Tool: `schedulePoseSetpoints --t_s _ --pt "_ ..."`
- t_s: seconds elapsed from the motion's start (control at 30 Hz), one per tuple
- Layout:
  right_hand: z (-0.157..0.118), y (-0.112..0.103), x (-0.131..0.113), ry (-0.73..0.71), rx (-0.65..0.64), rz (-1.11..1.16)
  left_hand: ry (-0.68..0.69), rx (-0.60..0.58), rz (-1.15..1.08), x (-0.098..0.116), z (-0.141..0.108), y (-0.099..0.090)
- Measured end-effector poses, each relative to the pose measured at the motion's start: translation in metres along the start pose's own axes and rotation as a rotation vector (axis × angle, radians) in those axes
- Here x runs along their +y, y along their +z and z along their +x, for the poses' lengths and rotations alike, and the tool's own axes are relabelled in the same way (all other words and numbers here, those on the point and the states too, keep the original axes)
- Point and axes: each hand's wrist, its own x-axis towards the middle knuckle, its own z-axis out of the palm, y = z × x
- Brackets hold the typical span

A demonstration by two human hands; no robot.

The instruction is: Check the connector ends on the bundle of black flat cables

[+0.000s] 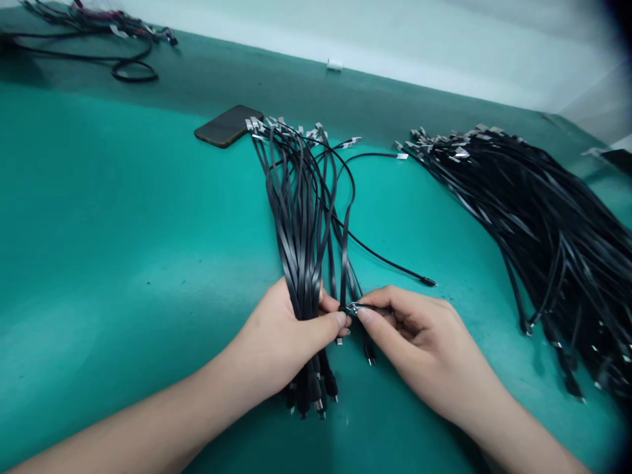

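A bundle of flat black cables (306, 243) runs through my left hand (291, 336), whose thumb and fingers are wrapped round it. Silver plugs (301, 131) lie fanned out at the bundle's far end, and small black connectors (313, 395) hang below the hand. At the right of the bundle, the left thumb and a fingertip also pinch a single cable. My right hand (419, 336) is closed in a pinch on a small black cable end (352, 308) with a shiny tip, touching that single cable. Its exact shape is partly hidden by the fingers.
A large pile of similar black cables (538, 197) lies at the right. One loose cable (395, 266) extends right from the bundle. A dark phone (230, 126) rests behind it. Tangled wires (113, 26) sit far left, and a small white roll (334, 64) is by the wall.
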Motion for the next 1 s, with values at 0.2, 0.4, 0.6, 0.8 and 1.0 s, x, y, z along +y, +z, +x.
schedulePoseSetpoints --t_s 0.2,0.4,0.6,0.8,1.0 --pt "-0.0020 0.0005 0.0023 0.018 -0.036 0.020 0.008 -0.005 0.027 -0.0014 0.0005 -0.0015" --pt "-0.0018 -0.0005 -0.0001 0.032 -0.042 0.036 0.015 -0.016 0.066 0.0027 -0.0009 -0.0015" --pt "-0.0023 0.0019 0.0013 0.051 -0.034 0.084 0.019 -0.028 0.059 0.0055 -0.0021 -0.0007" --pt "0.0013 0.0055 0.0042 0.147 0.163 0.119 0.015 -0.018 0.006 0.0023 -0.0001 0.0008" --pt "0.0012 0.0050 0.0037 0.125 0.208 0.145 0.009 -0.080 0.021 0.0013 -0.0007 -0.0026"
